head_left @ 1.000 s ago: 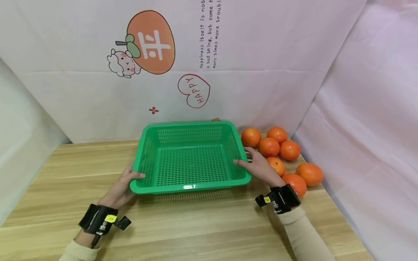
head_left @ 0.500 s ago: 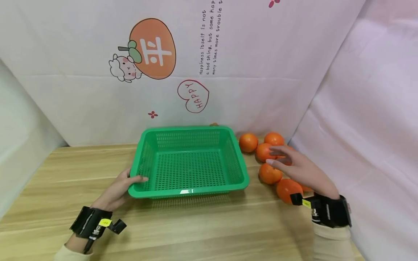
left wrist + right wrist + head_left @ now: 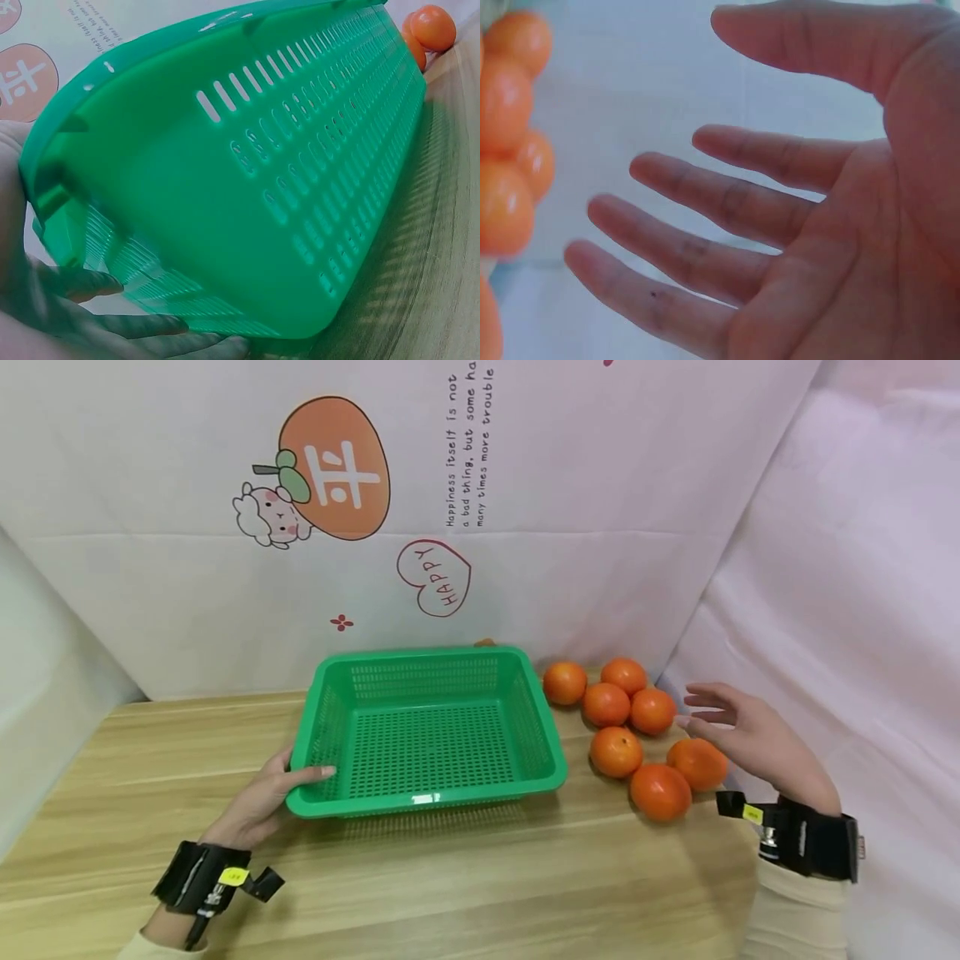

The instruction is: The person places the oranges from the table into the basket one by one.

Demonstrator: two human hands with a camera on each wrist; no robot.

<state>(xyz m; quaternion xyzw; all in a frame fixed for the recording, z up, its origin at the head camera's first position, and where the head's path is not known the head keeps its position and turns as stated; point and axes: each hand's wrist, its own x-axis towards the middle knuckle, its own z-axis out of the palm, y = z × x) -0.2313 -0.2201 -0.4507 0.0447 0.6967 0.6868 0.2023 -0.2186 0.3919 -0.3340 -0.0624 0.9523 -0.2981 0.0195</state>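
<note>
An empty green plastic basket (image 3: 431,797) with slotted walls stands on the wooden table. My left hand (image 3: 262,797) grips its front left corner, thumb over the rim and fingers against the outer wall, as the left wrist view shows (image 3: 112,315). To the right of the basket lie several orange persimmon-like or tomato-like round fruits (image 3: 617,752). Just right of them hovers my right hand (image 3: 750,735), holding nothing. In the right wrist view its fingers (image 3: 697,247) are spread and loosely bent, with the fruits at the left edge.
A white printed cloth (image 3: 562,485) rises behind the basket, and a plain white cloth (image 3: 847,610) hangs along the right side. The wooden table (image 3: 450,885) runs in front of the basket. Each wrist wears a black camera strap (image 3: 813,839).
My right hand has let go of the basket's right rim and moved right, past the fruits. My left hand keeps its grip on the basket.
</note>
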